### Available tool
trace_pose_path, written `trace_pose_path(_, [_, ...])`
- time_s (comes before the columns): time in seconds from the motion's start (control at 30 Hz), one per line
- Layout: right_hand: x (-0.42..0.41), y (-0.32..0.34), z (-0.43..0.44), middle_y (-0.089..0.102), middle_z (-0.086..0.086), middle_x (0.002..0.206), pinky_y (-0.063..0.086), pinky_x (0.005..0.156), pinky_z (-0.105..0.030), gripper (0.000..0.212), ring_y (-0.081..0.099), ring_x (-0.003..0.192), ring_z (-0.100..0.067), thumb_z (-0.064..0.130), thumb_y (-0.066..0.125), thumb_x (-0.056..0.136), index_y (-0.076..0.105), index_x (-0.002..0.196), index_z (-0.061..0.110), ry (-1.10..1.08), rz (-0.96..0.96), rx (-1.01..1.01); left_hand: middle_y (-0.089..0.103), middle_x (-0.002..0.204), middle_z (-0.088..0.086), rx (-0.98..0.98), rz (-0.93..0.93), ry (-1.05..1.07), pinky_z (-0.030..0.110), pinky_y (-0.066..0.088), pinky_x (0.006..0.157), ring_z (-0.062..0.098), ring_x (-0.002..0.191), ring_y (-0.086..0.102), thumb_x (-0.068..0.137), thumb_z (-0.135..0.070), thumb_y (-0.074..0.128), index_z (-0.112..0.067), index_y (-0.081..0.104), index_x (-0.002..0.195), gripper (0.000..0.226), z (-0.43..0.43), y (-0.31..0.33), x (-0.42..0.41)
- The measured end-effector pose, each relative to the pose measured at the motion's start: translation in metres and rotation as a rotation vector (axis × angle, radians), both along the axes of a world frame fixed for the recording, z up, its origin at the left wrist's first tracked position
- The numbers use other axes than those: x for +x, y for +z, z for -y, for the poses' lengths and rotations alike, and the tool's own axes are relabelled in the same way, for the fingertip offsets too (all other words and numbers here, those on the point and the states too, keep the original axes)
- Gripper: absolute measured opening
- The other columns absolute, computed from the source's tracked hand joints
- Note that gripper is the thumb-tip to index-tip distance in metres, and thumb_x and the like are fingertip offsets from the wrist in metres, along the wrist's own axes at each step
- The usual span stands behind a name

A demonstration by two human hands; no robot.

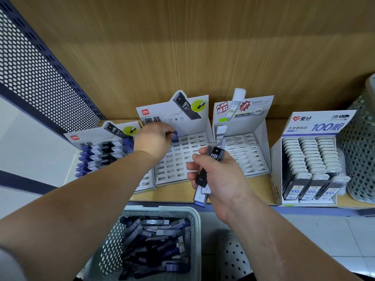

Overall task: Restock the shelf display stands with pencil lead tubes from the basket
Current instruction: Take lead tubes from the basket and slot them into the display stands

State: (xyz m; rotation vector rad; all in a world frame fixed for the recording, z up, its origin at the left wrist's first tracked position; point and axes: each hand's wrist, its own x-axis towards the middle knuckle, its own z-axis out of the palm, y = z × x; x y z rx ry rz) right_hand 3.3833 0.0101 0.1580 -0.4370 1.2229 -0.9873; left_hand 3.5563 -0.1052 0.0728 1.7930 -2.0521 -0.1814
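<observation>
Shelf (pixel 168 194): wooden board carrying four card stands in a row, with a mesh bin (pixel 361 151) at the far right.
Basket (pixel 162 208): white and perforated, below the shelf edge. Loose tubes (pixel 158 238) lie heaped in it, so plenty of stock is left to place.
Right stand (pixel 316 126): looks full, with three packed rows of white-capped tubes. Probably needs nothing.
Middle stand (pixel 182 159): slotted tray almost bare. Only the far left corner is being worked, and this looks like the main job left.
Third stand (pixel 249 153): slotted tray nearly all open, with one white-capped tube (pixel 220 131) upright in its far left corner.
Left stand (pixel 89 139): partly loaded with blue, white and black caps. Its near rows are hidden behind the left forearm.
Right hand (pixel 221 179): fingers wrapped round a bundle (pixel 213 157) of several tubes, held above the gap between the middle and third stands. A black one marked HB is on top, and a blue end pokes out below the palm.
Left hand (pixel 152 140): fingers curled, pinching a blue tube (pixel 175 136) at the middle stand's far left slots. Whether it is seated yet cannot be told.
Progress: early to midway by my reckoning, with one stand full, one partly loaded and two nearly bare.
Next: likely seat the blue tube, then feed more from the bundle.
</observation>
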Motion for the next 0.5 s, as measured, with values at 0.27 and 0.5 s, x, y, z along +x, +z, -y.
trace_pose_path(0.27, [0.003, 0.001, 0.000, 0.061, -0.001, 0.065, 0.047, 0.050, -0.029, 0.022, 0.057, 0.052, -0.016, 0.010, 0.073, 0.092, 0.059, 0.109, 0.013, 0.069, 0.045, -0.039, 0.056, 0.116, 0.005, 0.098, 0.297, -0.089, 0.034, 0.049, 0.064, 0.033, 0.089, 0.063, 0.094, -0.022, 0.050, -0.018, 0.067, 0.109, 0.023, -0.009, -0.002, -0.006])
trace_pose_path(0.5, [0.009, 0.004, -0.001, 0.061, 0.006, 0.058, 0.043, 0.047, -0.028, 0.026, 0.050, 0.050, -0.016, 0.016, 0.079, 0.088, 0.058, 0.102, 0.014, 0.078, 0.024, -0.070, 0.060, 0.075, 0.000, 0.214, -0.435, 0.062, 0.030, 0.040, 0.062, 0.017, 0.065, 0.053, 0.097, -0.031, 0.053, -0.013, 0.065, 0.076, 0.029, -0.053, 0.052, -0.009])
